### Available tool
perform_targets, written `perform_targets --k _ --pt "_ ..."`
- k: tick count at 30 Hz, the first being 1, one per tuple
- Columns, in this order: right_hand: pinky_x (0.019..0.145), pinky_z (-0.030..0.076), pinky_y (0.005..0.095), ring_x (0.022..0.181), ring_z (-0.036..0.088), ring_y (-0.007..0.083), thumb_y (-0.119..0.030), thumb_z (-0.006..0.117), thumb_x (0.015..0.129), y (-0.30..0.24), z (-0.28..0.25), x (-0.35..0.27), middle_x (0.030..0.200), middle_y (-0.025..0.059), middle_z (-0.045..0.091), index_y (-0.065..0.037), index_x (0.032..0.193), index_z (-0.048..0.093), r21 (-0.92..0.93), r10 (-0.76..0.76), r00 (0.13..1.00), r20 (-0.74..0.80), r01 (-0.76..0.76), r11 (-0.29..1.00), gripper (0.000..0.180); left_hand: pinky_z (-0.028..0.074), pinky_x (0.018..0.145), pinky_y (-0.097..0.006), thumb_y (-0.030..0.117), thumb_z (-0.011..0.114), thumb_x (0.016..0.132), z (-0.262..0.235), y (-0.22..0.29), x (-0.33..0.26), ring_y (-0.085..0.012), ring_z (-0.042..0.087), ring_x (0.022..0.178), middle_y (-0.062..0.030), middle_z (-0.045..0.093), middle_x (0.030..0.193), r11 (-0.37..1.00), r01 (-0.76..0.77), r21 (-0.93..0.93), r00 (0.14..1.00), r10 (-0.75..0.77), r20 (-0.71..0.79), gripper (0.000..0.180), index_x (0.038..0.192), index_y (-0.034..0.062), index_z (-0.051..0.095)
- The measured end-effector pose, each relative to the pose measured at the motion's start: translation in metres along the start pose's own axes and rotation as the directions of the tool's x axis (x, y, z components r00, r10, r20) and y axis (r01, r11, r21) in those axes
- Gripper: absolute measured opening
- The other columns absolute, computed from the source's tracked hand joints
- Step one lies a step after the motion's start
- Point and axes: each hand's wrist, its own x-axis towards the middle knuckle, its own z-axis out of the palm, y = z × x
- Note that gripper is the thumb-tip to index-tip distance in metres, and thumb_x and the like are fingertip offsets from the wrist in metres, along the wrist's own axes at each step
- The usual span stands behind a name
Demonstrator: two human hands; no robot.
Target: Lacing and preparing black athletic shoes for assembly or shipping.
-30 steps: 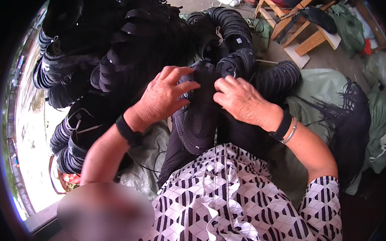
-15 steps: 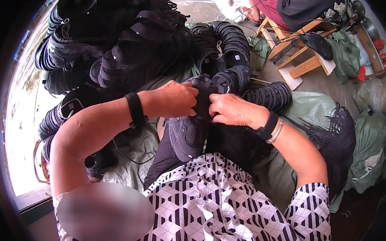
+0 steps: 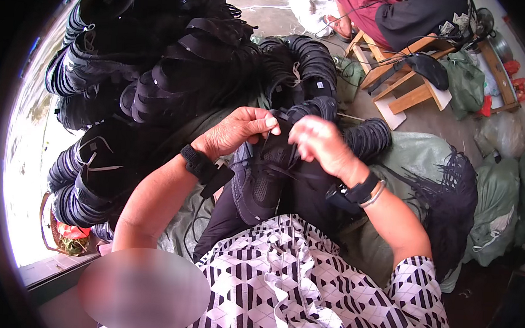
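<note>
Shoe upper (image 3: 261, 185) propped on lap for lacing; left hand (image 3: 235, 133) and right hand (image 3: 318, 144) pinch its lace at 12 o'clock end.

Stacked black shoe uppers (image 3: 159, 87) crowding left and front — open floor (image 3: 417, 148) rightward.

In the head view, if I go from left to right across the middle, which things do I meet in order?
Bundled stacks of black shoe uppers → left hand → black shoe upper held on the lap → right hand → bunch of black laces → green sacks.
</note>
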Motion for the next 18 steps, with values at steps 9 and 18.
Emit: perform_targets --k 9,18 --pt "0.041 0.043 0.0186 0.047 0.052 0.0066 -0.019 0.065 0.085 0.019 0.037 0.002 0.068 0.0017 0.056 -0.003 0.099 0.057 0.142 -0.016 0.997 0.078 0.004 0.990 0.023 0.032 0.059 -0.021 0.038 0.064 0.085 0.002 -0.006 -0.002 -0.0044 0.042 0.068 0.0060 0.051 0.083 0.985 -0.153 -0.082 0.987 0.156 0.032 0.030 0.083 0.0075 0.067" --pt "0.043 0.042 0.0185 0.047 0.052 0.0060 -0.019 0.058 0.091 0.019 0.058 0.005 0.067 0.0014 0.056 -0.001 0.090 0.059 -0.004 -0.128 0.988 -0.087 0.129 0.992 0.018 0.038 0.061 -0.021 0.031 0.065 0.086 0.000 -0.012 -0.003 -0.0060 0.049 0.070 0.0032 0.054 0.079 0.972 -0.208 -0.114 0.978 0.206 -0.029 0.025 0.081 0.0063 0.067"
